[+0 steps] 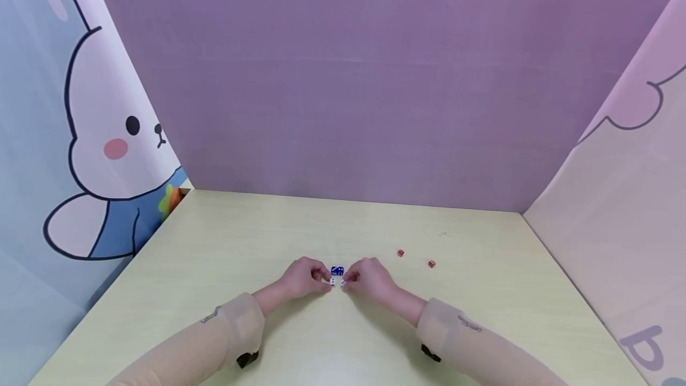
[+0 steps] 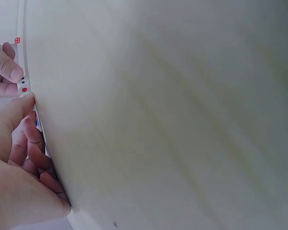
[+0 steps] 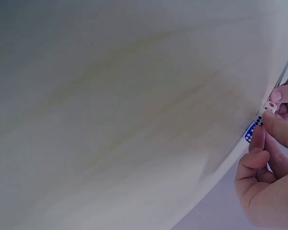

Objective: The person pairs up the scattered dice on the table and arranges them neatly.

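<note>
Two blue dice (image 1: 337,271) sit side by side on the table, in the gap between the hands. Just in front of them, my left hand (image 1: 305,279) pinches a white die (image 1: 333,282) between thumb and finger. Opposite it, my right hand (image 1: 371,280) pinches a second white die (image 1: 343,283), mostly covered by its fingertips. A narrow gap parts the two white dice in the head view. The right wrist view shows a blue die (image 3: 249,134) close beside the pinched white dice. In the left wrist view, one white die (image 2: 24,88) shows a red pip.
Two red dice, one nearer (image 1: 431,264) and one farther (image 1: 401,252), lie on the table (image 1: 241,225) to the right of the hands. A small thin mark (image 1: 442,233) is behind them. A purple panel (image 1: 343,88) rises at the table's far edge; printed cloths flank both sides.
</note>
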{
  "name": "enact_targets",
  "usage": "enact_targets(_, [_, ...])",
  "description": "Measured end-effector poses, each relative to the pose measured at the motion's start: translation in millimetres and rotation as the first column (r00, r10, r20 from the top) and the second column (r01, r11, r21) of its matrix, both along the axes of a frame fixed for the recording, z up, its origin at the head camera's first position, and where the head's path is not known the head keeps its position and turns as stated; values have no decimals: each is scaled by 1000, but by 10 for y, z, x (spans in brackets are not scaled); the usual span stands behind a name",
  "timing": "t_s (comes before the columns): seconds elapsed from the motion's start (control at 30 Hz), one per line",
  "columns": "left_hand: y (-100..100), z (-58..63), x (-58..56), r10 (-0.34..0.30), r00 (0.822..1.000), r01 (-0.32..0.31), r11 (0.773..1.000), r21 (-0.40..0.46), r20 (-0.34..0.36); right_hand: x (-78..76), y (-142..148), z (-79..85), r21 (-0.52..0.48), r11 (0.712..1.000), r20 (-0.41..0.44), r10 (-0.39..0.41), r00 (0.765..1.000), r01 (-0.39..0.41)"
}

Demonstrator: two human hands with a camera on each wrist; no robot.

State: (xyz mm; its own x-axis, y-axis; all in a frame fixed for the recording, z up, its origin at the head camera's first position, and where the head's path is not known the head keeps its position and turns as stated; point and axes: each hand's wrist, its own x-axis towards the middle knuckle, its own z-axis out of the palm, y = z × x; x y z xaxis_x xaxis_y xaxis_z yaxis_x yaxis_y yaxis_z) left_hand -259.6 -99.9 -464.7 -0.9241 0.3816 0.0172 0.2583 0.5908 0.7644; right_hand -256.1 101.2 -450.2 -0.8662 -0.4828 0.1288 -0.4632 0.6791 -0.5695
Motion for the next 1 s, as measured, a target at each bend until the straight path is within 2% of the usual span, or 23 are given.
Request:
enact_targets(0.83, [1,-3,-11,-3,1000,3,1000,-3,7,-31,-78,-12,-45,999,12,22,1000,-21])
enact_targets(1.0, [-4,-9,-8,-1,1000,1,1000,-16,13,-25,-57,-1,-58,997,-12,44,999,-45])
